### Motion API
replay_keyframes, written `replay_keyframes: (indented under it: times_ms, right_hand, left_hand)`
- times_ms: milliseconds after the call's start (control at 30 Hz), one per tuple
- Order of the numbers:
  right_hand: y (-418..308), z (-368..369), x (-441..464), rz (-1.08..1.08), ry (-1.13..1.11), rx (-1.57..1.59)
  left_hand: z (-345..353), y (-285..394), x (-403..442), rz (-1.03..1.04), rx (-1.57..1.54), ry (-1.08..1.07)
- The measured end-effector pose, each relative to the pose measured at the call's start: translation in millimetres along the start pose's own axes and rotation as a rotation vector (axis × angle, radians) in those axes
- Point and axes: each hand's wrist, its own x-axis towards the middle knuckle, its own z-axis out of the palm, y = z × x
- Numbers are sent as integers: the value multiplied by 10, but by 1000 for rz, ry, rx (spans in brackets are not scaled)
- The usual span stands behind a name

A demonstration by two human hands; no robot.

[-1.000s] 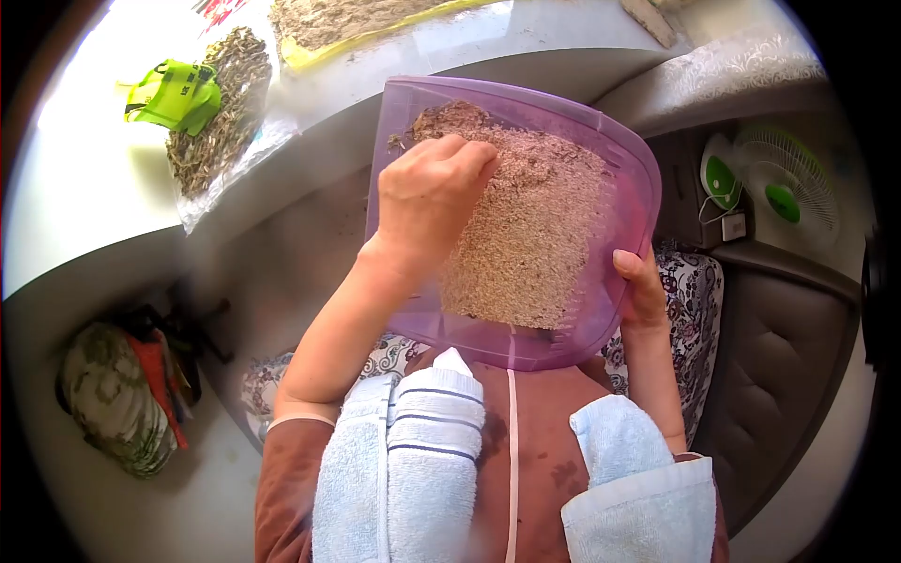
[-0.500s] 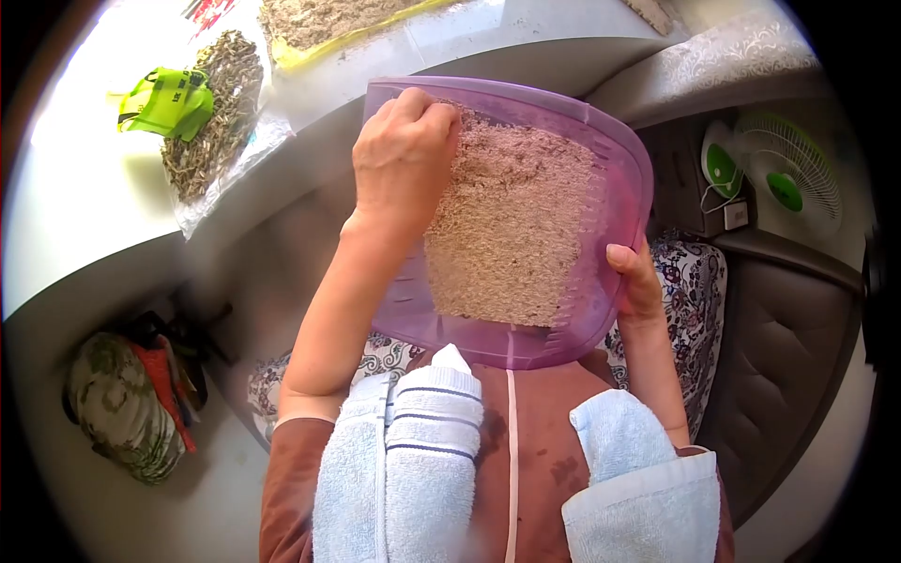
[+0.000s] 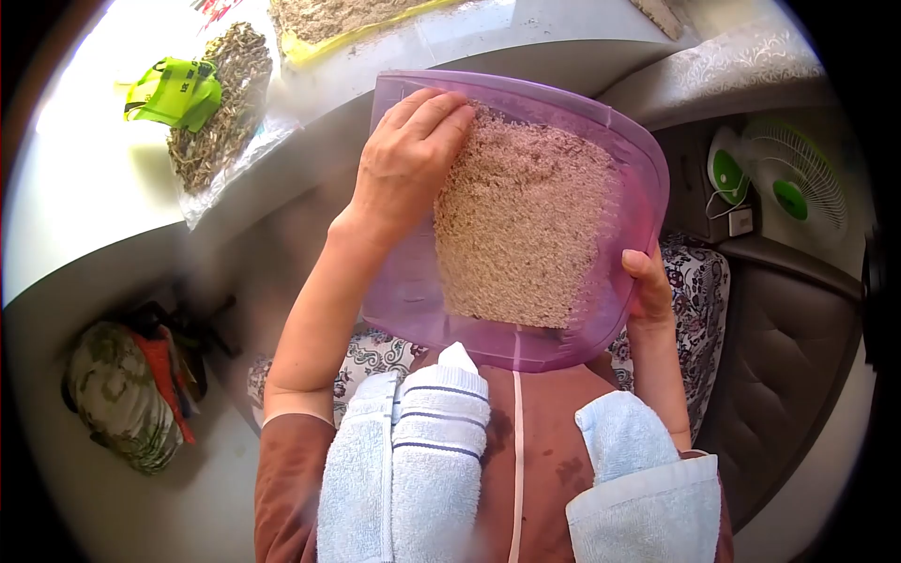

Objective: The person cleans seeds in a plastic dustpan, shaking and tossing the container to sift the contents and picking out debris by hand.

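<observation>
A translucent purple plastic basket (image 3: 601, 333) is held up in front of my chest, tilted so that its inside faces me. A layer of fine, pale brown flaky grain-like material (image 3: 526, 225) covers its middle, darker toward the far side. My right hand (image 3: 648, 284) grips the basket's right rim, thumb on the inside and the other fingers mostly hidden behind. At the far left corner, my left hand (image 3: 408, 155) is closed over the material's edge, fingers bent and pressed together. Whatever lies between its fingertips is hidden.
Beyond the basket, a white table (image 3: 84, 216) bears dried brown strips on clear plastic (image 3: 221, 141), a lime-green bag (image 3: 174, 94) and a yellow-edged sheet of pale material (image 3: 347, 23). A camouflage bag (image 3: 122, 394) sits low left; a fan (image 3: 793, 183) and brown padded seat (image 3: 779, 375) are right.
My left hand has changed from a tight pinch to flatter, bent fingers at the same corner. The basket has shifted slightly to the right in view, with my right hand still on its rim.
</observation>
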Motion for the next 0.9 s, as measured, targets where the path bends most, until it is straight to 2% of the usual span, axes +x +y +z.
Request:
replay_keyframes:
  times_ms: [233, 333, 433, 467, 600, 700, 900]
  right_hand:
    - [34, -141, -85, 11, 43, 30]
    - [-1, -135, -100, 23, 50, 25]
    - [3, -147, -114, 23, 59, 18]
    - [12, -154, -114, 22, 64, 16]
    - [20, -108, -107, 19, 26, 32]
    - [56, -191, -134, 41, 17, 28]
    - [67, -259, -178, 54, 43, 23]
  left_hand:
    - [-271, 84, -141, -34, -111, -50]
    - [-372, 61, -200, -165, -214, 70]
    - [-436, 53, -272, -496, -379, 89]
    - [-414, 29, -323, -539, -398, 64]
    - [-334, 70, -319, -336, -124, 7]
    - [-293, 133, -291, -299, -118, -16]
    - [-224, 149, -308, -206, -101, 72]
